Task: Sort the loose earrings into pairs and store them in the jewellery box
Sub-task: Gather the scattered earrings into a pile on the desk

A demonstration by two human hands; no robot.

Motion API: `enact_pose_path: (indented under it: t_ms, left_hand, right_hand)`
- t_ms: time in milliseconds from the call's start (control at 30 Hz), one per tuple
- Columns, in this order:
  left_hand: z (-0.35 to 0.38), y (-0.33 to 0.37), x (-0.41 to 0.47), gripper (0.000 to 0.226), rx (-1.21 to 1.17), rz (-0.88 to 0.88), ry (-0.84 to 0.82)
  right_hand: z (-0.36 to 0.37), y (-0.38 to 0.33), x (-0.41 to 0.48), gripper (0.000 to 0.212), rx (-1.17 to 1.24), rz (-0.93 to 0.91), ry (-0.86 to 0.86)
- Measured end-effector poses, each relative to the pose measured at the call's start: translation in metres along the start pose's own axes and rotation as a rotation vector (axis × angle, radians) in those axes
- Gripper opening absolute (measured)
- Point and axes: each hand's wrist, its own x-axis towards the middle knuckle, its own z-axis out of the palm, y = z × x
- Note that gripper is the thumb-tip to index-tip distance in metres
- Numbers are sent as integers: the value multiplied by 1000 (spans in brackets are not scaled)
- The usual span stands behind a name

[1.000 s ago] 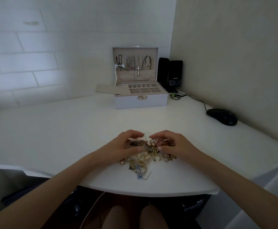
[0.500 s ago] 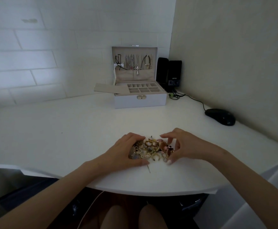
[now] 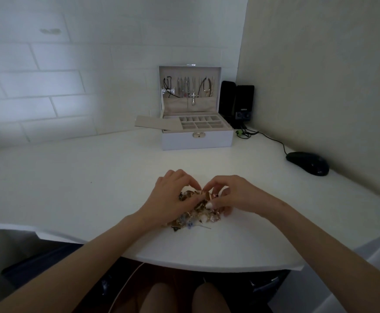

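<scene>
A heap of loose gold and beaded earrings (image 3: pixel 198 213) lies on the white desk near its front edge. My left hand (image 3: pixel 173 195) lies over the heap's left side with fingers curled into it. My right hand (image 3: pixel 236 195) covers the right side, its thumb and forefinger pinching a gold earring (image 3: pixel 207 195) at the top of the heap. The white jewellery box (image 3: pixel 197 138) stands open at the back of the desk, its lid upright with necklaces hanging inside and its compartment tray exposed.
A beige flat insert (image 3: pixel 155 123) sticks out of the box's left side. Two black speakers (image 3: pixel 236 102) stand right of the box by the corner. A black mouse (image 3: pixel 307 163) with its cable lies at the far right. Walls close the back and right.
Both hands have closed together over the heap, fingertips meeting at its top. More earrings now lie spread toward the desk's front edge.
</scene>
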Motion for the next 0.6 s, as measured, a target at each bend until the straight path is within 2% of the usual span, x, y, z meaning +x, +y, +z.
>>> enact_pose_path:
  t_ms: [133,267,367,433,500,600]
  left_hand:
    - [5,7,13,11,25,-19,-57]
    - [1,10,15,4,-74,-46,-60]
    - [-5,15,14,8,-381,-121,-5]
    - [-13,16,16,18,-659,-204,-44]
    - [-20,15,17,26,-866,-260,-141]
    - [-23,9,17,35,-981,-292,-204]
  right_hand:
    - [4,0,1,19,-133,-37,122]
    - [5,0,5,18,-164,-85,240]
    - [0,-4,8,14,94,-144,285]
    - [-2,-9,10,12,269,-201,284]
    - [-1,-13,13,12,305,-251,291]
    - [0,-16,18,17,208,-274,296]
